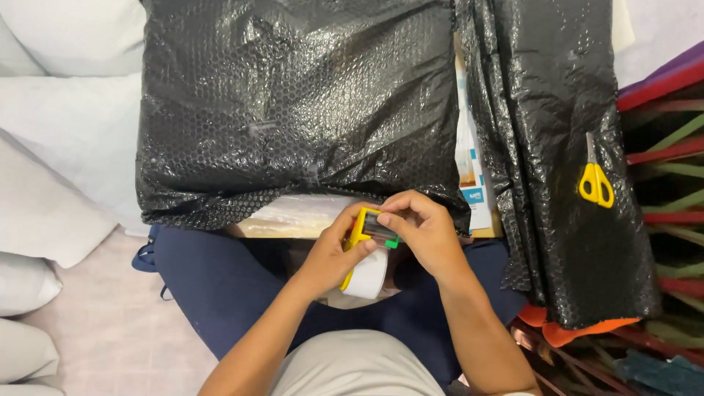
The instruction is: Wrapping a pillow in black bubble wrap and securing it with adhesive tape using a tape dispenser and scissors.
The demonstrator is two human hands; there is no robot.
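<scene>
Your forearms come up from the near edge and meet over your lap, where both hands work on one tape dispenser. Your left hand is wrapped around its yellow frame, with the white roll of tape hanging just below the fingers. Your right hand is closed narrow on the top of the dispenser, fingertips pinching at the dark part next to a small green piece. You cannot see whether a loose end of tape is between these fingers.

Just beyond the hands, the near edge of a big parcel in black bubble wrap lies close to your knuckles, so open room on that far side is small. Under this edge a clear plastic layer over something brown shows; what is inside is hidden. On the left, pale floor gives free space, bordered by white soft bags that are cut off by the frame. On the right, a second sheet of black bubble wrap hangs down in folds, and yellow scissors rest on it, well apart from your hands. Between the two black pieces a printed white and blue package is only partly visible. At the far right, a red rack with green strips is cut off. The wrap is glossy, covered with small round bubbles.
</scene>
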